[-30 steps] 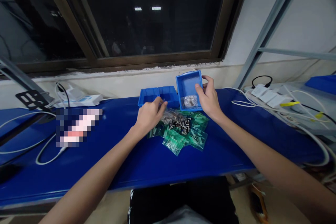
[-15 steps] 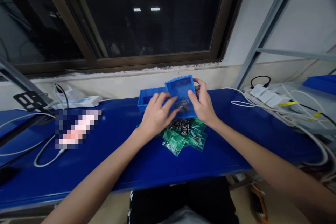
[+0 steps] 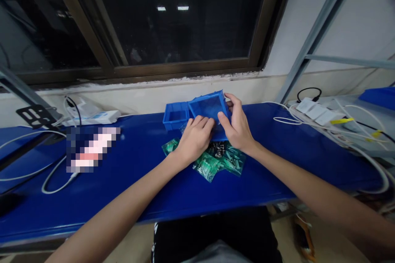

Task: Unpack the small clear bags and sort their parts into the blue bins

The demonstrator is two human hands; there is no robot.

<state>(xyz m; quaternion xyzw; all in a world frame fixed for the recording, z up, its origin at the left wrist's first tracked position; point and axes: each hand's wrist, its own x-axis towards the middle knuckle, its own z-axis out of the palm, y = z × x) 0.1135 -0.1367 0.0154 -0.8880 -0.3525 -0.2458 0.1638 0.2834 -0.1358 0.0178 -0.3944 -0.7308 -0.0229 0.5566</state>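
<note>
Tilted parts bin (image 3: 208,107): royal blue plastic, same colour as the adjacent parts bin (image 3: 175,117) and the glossy bench top (image 3: 101,201). In front of it: green-patterned clear bags (image 3: 206,167), dark metal fittings (image 3: 218,149). Left of it: white power strip (image 3: 92,118)

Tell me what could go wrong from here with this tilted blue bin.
The blue plastic bin is tilted between the left hand and right hand, just above the loose metal fittings. If the grip slips, it could land on them and scatter them. The fittings are also heaped on green plastic bags, so a knock might roll some onto the blue bench.
</note>
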